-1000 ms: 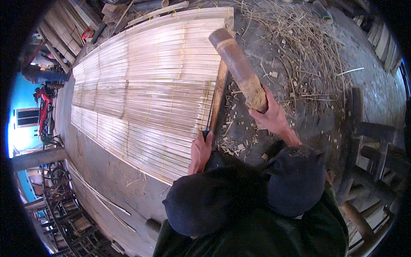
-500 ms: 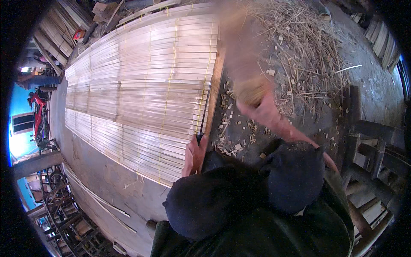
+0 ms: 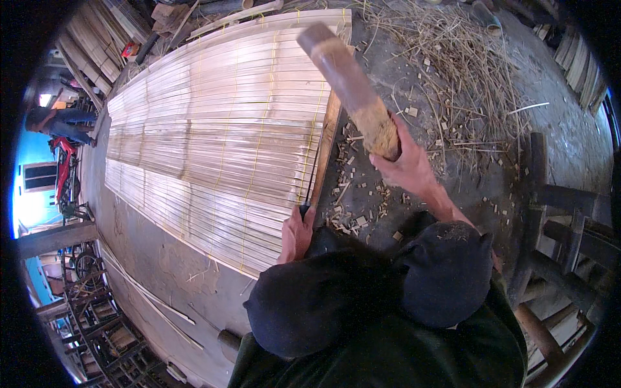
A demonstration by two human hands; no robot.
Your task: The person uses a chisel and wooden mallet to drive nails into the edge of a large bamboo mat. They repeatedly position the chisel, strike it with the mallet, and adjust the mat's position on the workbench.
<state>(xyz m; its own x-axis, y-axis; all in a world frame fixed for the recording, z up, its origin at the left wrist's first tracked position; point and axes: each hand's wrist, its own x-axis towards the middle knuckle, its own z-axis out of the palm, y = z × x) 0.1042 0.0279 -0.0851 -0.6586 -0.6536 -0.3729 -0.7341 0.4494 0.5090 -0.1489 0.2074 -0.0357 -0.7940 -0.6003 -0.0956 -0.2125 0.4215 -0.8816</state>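
Observation:
A large blind of pale bamboo slats tied with yellow cord [image 3: 213, 132] lies flat on the floor. Along its right edge runs a wooden board [image 3: 328, 132]. My left hand [image 3: 297, 234] is closed round the dark handle of a long thin-bladed knife [image 3: 315, 167], whose blade lies along that edge, pointing away from me. In my right hand [image 3: 412, 165] is a thick wooden club [image 3: 349, 84], gripped at its rough, lighter end. The club is raised and leans up to the left, its darker end over the blind's far right part.
Small cut bamboo bits [image 3: 362, 200] litter the floor right of the board. Beyond them lies a heap of thin bamboo strips [image 3: 459, 84]. A dark wooden frame [image 3: 569, 226] stands at right. Another person [image 3: 65, 123] and a red motorbike [image 3: 65, 168] are at far left.
The club, smeared by motion before, now shows sharply and leans further left over the blind. My left hand and the knife stay nearly in place. More of the other person shows at left.

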